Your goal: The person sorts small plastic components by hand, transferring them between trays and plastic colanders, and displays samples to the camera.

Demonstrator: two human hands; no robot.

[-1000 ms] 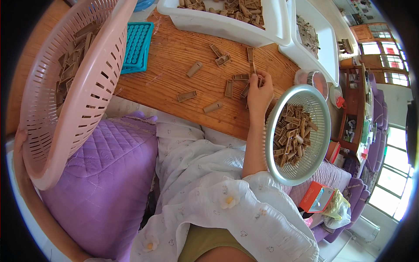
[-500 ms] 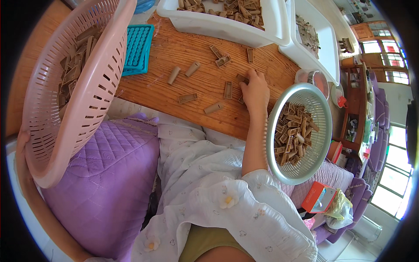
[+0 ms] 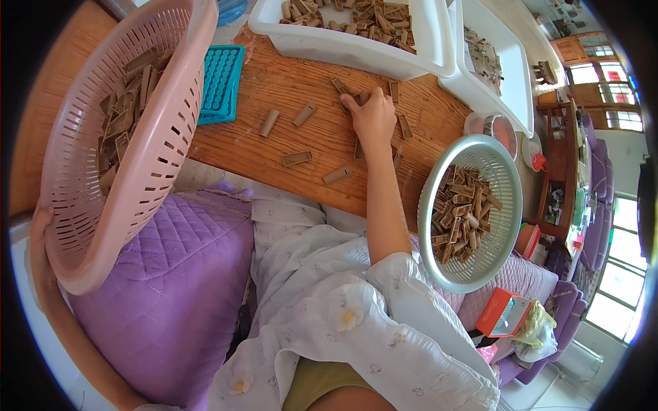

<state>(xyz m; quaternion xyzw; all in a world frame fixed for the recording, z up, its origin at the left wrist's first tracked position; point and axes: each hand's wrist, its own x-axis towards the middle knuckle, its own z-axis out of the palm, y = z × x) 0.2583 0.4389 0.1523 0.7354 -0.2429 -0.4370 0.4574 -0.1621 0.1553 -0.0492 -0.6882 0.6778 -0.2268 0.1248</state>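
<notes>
My left hand (image 3: pixel 42 218) grips the side of a tilted pink slotted basket (image 3: pixel 103 253) at the far left; most of its fingers are hidden behind the rim. Inside lie many hollow brown plastic pieces (image 3: pixel 123 113). On the wooden table (image 3: pixel 274 164), my right hand (image 3: pixel 373 120) reaches over more of these pieces, its thumb spread away from the fingers beside one brown piece (image 3: pixel 339 85). Several others lie scattered round it, including one (image 3: pixel 269 123) to the left and one (image 3: pixel 337 175) nearer me. Part of the group is covered by my right hand and wrist.
A pale green basket (image 3: pixel 510 233) of brown pieces stands at the table's right. White tubs, one with brown pieces (image 3: pixel 343 51) and one with greyish parts (image 3: pixel 517 103), line the far side. Teal trays (image 3: pixel 221 85) lie beside the pink basket; a purple cushion (image 3: pixel 171 288) is below it.
My right hand has moved left and farther away, from a piece near the green basket to the pair farther back. My left hand still holds the pink basket, which has shifted slightly.
</notes>
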